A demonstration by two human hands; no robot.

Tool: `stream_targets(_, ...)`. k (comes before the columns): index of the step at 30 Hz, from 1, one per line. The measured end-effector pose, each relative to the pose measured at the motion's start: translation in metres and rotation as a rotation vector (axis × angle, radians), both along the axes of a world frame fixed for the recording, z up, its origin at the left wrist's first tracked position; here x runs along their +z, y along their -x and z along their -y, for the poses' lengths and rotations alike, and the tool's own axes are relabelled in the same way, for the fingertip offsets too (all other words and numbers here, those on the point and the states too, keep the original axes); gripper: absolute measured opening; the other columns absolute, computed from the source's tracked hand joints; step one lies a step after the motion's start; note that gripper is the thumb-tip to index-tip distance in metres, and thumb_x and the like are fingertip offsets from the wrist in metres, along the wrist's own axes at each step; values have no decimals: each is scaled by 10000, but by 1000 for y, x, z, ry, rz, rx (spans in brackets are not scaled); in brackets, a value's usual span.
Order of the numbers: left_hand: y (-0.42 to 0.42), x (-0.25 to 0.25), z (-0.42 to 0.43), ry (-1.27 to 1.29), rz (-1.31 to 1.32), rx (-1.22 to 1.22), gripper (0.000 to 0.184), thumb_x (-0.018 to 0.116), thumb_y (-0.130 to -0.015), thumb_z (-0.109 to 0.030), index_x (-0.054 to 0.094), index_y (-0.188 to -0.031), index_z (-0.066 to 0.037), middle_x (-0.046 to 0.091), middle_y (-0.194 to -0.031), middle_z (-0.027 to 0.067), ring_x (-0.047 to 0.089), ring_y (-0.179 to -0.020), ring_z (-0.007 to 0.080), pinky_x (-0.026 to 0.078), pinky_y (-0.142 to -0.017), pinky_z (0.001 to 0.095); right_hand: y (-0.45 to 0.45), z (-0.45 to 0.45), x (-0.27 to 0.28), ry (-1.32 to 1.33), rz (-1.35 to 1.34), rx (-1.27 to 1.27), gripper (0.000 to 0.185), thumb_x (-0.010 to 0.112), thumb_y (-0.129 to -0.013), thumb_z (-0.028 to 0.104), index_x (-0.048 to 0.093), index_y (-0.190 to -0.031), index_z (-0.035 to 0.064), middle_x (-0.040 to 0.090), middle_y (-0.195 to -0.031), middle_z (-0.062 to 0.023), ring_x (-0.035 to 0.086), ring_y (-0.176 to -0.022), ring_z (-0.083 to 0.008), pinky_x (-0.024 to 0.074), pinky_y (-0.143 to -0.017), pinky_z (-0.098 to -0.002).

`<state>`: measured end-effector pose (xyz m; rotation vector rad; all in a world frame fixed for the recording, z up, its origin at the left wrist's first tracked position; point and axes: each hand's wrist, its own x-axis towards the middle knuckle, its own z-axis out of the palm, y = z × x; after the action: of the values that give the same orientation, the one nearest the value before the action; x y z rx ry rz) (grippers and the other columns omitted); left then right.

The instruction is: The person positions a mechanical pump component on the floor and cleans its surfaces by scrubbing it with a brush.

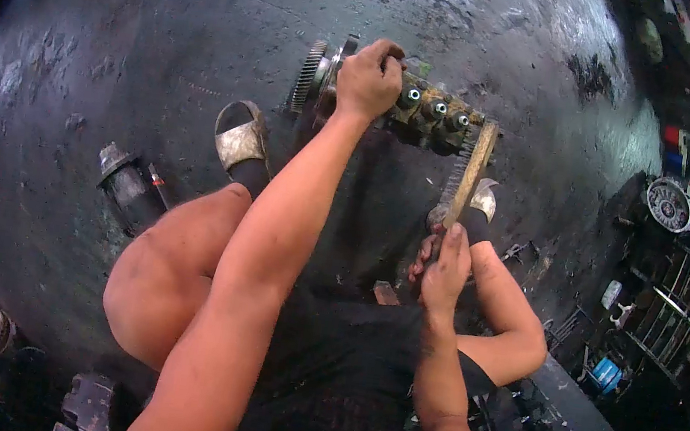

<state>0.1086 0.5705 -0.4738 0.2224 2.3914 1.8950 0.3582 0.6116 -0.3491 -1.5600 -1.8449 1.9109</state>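
- Steadying the metal unit (425, 122) is work for the left hand (369, 79), which lies over its top between the toothed gear (308, 77) and the upright fittings (440, 109). Its fingers bend together over the far side; whether they clamp or merely press, I cannot tell.
- The unit lies on the dark floor (210, 52), ahead of and between the two sandals (242, 141), gear to the person's left. A firm downward press suits it, since it could rock or slide under a hard stroke.
- The right hand (444, 275) has its fingers wrapped round the lower end of the wire brush (476, 167), one digit lying along the wood. That seems a good hold for guiding the stroke.
- The bristles (459, 167) face left, and the brush's far end is at the unit's right end; contact there is hard to judge. Laying the bristles square to the dirty metal should clean better than dragging the wooden edge.
- Short strokes, aimed away from the left hand, would spare its knuckles.
- The fittings have bright ends with dark centres, perhaps openings. Brushing round them rather than across them should push less grit inside.
- Grime looks thickest in the gaps between fittings, so the brush's tip probably serves better there than its full length.
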Motion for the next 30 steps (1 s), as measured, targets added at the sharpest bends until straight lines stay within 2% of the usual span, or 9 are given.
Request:
stream_targets(3, 1, -3, -2, 17, 1, 3, 186, 547, -843, -172, 693, -934, -105, 706, -926, 151, 673, -888, 375, 533, -783, 462, 53, -9, -38, -159, 104, 85, 384, 410, -1047, 449, 517, -959, 91, 448, -654, -3, 416, -439, -106, 360, -403, -264)
stream_targets(4, -1, -5, -2, 15, 5, 4, 186, 547, -843, -172, 693, -934, -105, 706, -926, 151, 673, -888, 375, 533, -783, 462, 71, -35, -83, -577, 3, 238, 380, 448, -1036, 449, 520, -935, 90, 439, -628, 1, 417, -434, -110, 361, -404, -272)
stream_targets(6, 2, -3, -3, 19, -5, 11, 176, 546, -843, -168, 687, -923, -99, 706, -916, 147, 670, -882, 376, 529, -776, 469, 126, -49, -36, -199, 23, 115, 418, 491, -1018, 447, 550, -920, 45, 504, -634, -30, 508, -489, -139, 421, -433, -302)
stream_targets(10, 3, 2, -1, 30, -12, 14, 164, 543, -847, -154, 679, -912, -92, 705, -910, 153, 668, -877, 376, 527, -772, 471, 98, -51, 32, -111, -132, -15, 377, 488, -1025, 423, 533, -954, 55, 459, -611, -6, 463, -455, -112, 404, -398, -284)
stream_targets(14, 2, -5, -1, -28, -60, 20, 149, 540, -855, -137, 668, -907, -80, 705, -908, 161, 668, -871, 380, 525, -768, 473, 59, -7, 11, -126, 213, -1, 401, 486, -1019, 457, 523, -912, 73, 442, -611, 4, 389, -423, -111, 339, -386, -268)
stream_targets(16, -4, -7, -1, -29, -34, 12, 146, 540, -858, -132, 664, -913, -78, 706, -909, 161, 668, -874, 382, 524, -768, 474, 86, -21, -40, -277, 41, 134, 412, 482, -1021, 451, 529, -886, 64, 448, -606, -1, 405, -428, -108, 349, -388, -275)
stream_targets(22, 4, -4, -3, -72, -100, 51, 190, 519, -867, -97, 617, -1029, -82, 695, -902, 177, 658, -881, 406, 515, -769, 495, 94, -44, 29, -93, 5, 72, 423, 483, -1019, 434, 562, -879, 43, 472, -589, -14, 445, -405, -139, 373, -368, -304)
stream_targets(25, 6, -9, -3, -34, -159, 84, 212, 510, -865, -87, 597, -1058, -71, 681, -943, 198, 646, -892, 429, 509, -769, 510, 58, -17, 11, -51, 251, 70, 423, 477, -1022, 431, 547, -862, 46, 458, -566, -10, 439, -386, -142, 356, -350, -309)
stream_targets(30, 0, -7, 0, 8, -207, 48, 248, 489, -844, -46, 608, -1062, -32, 678, -944, 203, 660, -888, 393, 512, -792, 466, 137, -45, -1, -87, 51, 81, 402, 520, -1013, 422, 544, -868, 47, 471, -618, -18, 427, -444, -108, 354, -388, -269)
